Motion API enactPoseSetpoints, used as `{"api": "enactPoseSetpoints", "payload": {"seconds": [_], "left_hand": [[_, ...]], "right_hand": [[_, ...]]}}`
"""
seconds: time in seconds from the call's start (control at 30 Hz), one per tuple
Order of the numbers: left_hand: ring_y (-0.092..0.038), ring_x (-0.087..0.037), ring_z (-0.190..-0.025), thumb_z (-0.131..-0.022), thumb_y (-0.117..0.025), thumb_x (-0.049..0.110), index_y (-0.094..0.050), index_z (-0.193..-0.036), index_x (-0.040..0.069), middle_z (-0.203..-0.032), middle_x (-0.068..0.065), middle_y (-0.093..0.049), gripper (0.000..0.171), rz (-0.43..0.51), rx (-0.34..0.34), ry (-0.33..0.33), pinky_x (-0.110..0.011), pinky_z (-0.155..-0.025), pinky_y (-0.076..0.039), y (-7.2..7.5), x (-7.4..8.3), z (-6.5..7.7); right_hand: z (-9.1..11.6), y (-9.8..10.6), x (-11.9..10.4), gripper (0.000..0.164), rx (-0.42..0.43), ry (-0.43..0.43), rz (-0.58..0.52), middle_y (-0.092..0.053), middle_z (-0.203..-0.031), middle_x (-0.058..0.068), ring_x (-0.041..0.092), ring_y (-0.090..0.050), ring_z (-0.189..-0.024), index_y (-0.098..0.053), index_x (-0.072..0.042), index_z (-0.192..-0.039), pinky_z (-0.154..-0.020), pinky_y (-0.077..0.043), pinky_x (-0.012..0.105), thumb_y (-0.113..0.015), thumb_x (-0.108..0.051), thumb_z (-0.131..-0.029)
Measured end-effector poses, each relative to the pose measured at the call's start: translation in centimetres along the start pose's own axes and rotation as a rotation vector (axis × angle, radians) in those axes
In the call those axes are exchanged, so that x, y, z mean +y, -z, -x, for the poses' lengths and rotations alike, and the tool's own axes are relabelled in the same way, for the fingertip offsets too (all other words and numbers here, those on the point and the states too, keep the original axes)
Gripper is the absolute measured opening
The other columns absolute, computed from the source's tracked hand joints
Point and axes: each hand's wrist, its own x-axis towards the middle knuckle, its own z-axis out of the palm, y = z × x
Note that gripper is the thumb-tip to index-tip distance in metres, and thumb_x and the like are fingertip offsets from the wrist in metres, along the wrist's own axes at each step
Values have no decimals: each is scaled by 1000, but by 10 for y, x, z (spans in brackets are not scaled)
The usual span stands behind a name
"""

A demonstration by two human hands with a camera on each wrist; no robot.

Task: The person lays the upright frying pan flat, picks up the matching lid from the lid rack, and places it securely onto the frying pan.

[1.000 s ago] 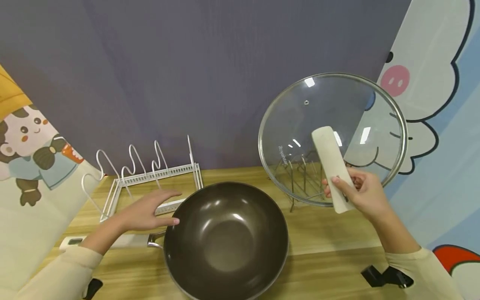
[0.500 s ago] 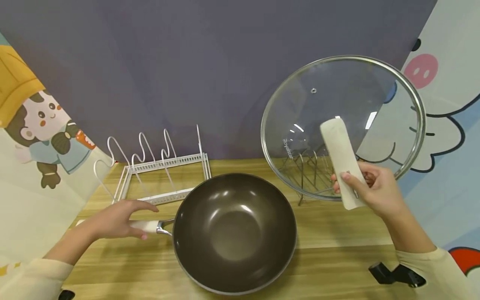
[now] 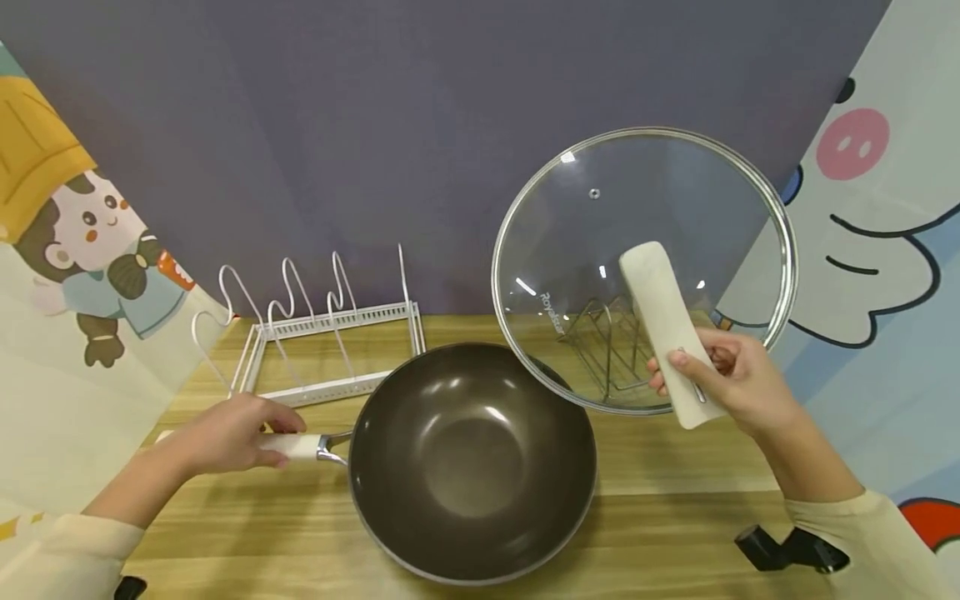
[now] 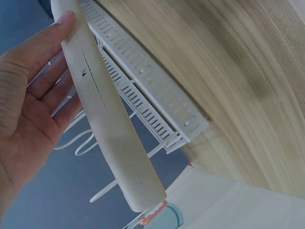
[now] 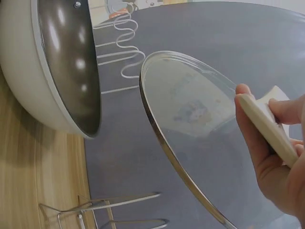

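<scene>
A dark, deep wok (image 3: pixel 472 467) with a pale outside stands on the wooden table, its cream handle (image 3: pixel 294 446) pointing left. My left hand (image 3: pixel 228 433) is at that handle; in the left wrist view the thumb lies against one side of the wok handle (image 4: pixel 109 114) and the fingers pass behind it. My right hand (image 3: pixel 738 379) grips the long cream grip (image 3: pixel 667 333) of a large glass lid (image 3: pixel 570 250). The lid is held up and tilted, its lower left rim overlapping the wok's far right edge in the head view. The right wrist view shows the lid (image 5: pixel 190 109) apart from the wok (image 5: pixel 66 71).
A white wire rack (image 3: pixel 322 387) with looped dividers stands behind the wok on the left. A metal wire rack (image 3: pixel 607 350) shows through the lid at back right. A dark grey wall (image 3: pixel 375 125) closes off the back, with cartoon-printed panels at both sides.
My left hand has drawn back from over the wok's rim to its handle and closed around it. The lid, held throughout in my right hand, has swung left toward the wok.
</scene>
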Motion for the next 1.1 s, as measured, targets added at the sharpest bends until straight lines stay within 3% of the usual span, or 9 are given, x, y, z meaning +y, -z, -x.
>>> {"api": "enactPoseSetpoints", "payload": {"seconds": [0.27, 0.6, 0.87, 1.1], "left_hand": [[-56, 8, -72, -67, -84, 17, -72, -90, 18, -82, 14, -71, 26, 40, -3, -16, -21, -60, -49, -4, -2, -1], [-53, 9, -69, -65, -85, 18, -73, -88, 20, -81, 15, -70, 26, 4, 24, -26, -21, -58, -47, -3, -2, -1], [-52, 10, -69, -64, -85, 16, -74, -87, 19, -80, 15, -71, 26, -4, 47, -49, -21, -57, -48, -7, -2, 4], [-57, 7, -71, -64, -86, 18, -74, -88, 19, -82, 12, -72, 27, -78, 125, -95, -22, -58, -50, -9, -4, 3]], "right_hand": [[-2, -8, -2, 40, -72, -34, -1, -76, -92, -2, 12, -74, -75, -66, -16, -112, -57, -59, 31, -42, 11, -95], [-11, -12, -5, 39, -208, -11, -30, -76, -93, -1, 13, -73, -74, -65, -11, -115, -56, -58, 31, -40, 11, -95], [-10, -14, -4, 36, -307, -106, -85, -76, -92, -3, 12, -73, -73, -66, -11, -112, -57, -59, 32, -41, 9, -96], [-21, -9, -6, 34, -370, -169, -151, -75, -95, 0, 12, -73, -76, -66, -10, -113, -62, -59, 27, -40, 7, -97]]}}
